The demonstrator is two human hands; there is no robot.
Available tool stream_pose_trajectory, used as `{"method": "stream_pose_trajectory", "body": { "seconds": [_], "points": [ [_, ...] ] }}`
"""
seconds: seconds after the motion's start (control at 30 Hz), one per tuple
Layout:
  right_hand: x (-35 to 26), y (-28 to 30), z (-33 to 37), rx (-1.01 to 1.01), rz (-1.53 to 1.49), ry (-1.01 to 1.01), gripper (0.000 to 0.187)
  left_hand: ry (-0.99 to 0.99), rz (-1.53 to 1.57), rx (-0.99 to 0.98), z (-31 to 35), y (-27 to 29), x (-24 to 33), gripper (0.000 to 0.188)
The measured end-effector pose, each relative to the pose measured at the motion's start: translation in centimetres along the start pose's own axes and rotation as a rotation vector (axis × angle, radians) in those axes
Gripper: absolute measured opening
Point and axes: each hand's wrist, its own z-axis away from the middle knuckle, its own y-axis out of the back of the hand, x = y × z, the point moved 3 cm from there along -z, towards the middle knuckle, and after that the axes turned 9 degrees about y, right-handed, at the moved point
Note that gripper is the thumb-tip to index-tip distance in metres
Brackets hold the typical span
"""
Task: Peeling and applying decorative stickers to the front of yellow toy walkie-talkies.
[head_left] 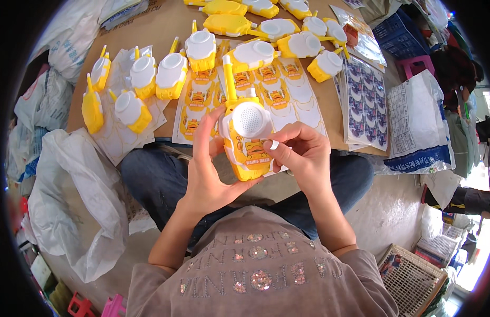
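My left hand [210, 166] is wrapped round a yellow and white toy walkie-talkie [248, 119], its antenna pointing away from me and its dotted round speaker facing up. An orange and yellow cartoon sticker [256, 150] lies over the lower front of the toy. At the sticker's right edge, the thumb and forefinger of my right hand [303, 153] are pinched together; a small white patch shows at the thumb tip. Whether the sticker's edge is fully down under those fingers is hidden. Just beyond the toy lies a sheet of matching stickers [292, 84] on the cardboard-covered table [173, 16].
Several more walkie-talkies stand and lie around the sheet, such as one white-faced toy [172, 74] at the left. Purplish sticker sheets [365, 105] lie at the right. A blue crate [400, 34], a clear plastic bag [78, 201] and a beige basket [414, 280] surround me.
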Motion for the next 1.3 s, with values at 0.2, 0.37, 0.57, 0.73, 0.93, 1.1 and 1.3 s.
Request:
{"method": "stream_pose_trajectory", "body": {
  "seconds": [0.2, 0.37, 0.57, 0.73, 0.93, 1.1, 1.3],
  "points": [
    [0.01, 0.05, 0.03, 0.004, 0.012, -0.009, 0.008, 0.058, -0.039, -0.086, 0.28, 0.12, -0.03, 0.13],
    [-0.22, 0.0, -0.11, 0.002, 0.03, -0.025, 0.008, 0.054, -0.023, -0.083, 0.36, -0.03, -0.21, 0.13],
    [-0.42, -0.17, -0.29, -0.014, 0.055, -0.04, 0.007, 0.0, 0.007, 0.008, 0.03, -0.14, 0.1, 0.113],
    [-0.49, -0.31, -0.21, -0.012, 0.06, -0.038, 0.007, 0.008, -0.012, 0.03, 0.11, -0.16, 0.21, 0.112],
    [-0.54, -0.34, -0.18, -0.021, 0.05, -0.02, 0.007, 0.034, -0.012, 0.015, 0.16, 0.06, 0.42, 0.114],
    [-0.37, -0.16, -0.09, -0.016, 0.045, -0.009, 0.007, 0.024, -0.021, 0.02, 0.21, -0.18, 0.18, 0.113],
    [-0.46, -0.29, -0.12, -0.013, 0.048, -0.011, 0.007, 0.035, -0.015, 0.018, 0.23, -0.07, 0.2, 0.113]
  ]
}}
